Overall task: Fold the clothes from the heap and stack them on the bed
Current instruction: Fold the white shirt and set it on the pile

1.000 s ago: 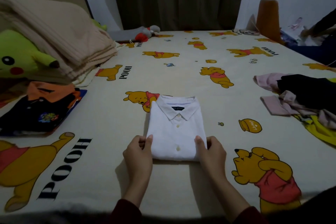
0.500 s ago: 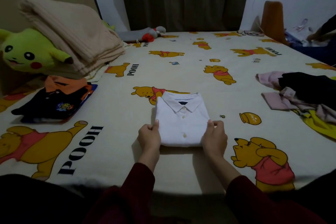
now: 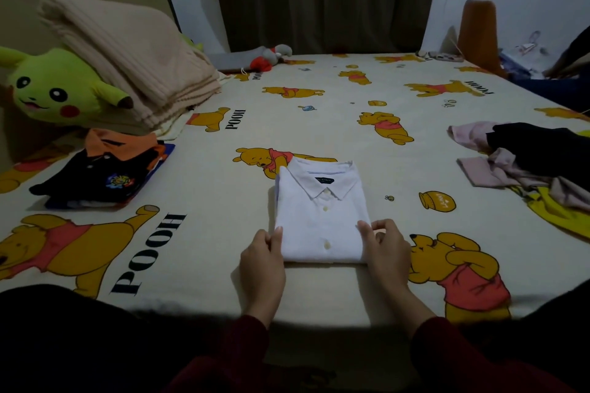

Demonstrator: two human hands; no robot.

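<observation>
white shirt | folded, collar up | bed centre

A folded white shirt lies collar-up on the bed, whose sheet is printed with cartoon bears. The left hand grips its near left corner, the right hand pinches its near right edge. A folded stack sits to the left, an unfolded heap to the right.

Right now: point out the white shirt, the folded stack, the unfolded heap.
white shirt (image 3: 322, 217), head view, front placket
folded stack (image 3: 105, 177), head view, top dark shirt
unfolded heap (image 3: 539, 156), head view, black garment
</observation>
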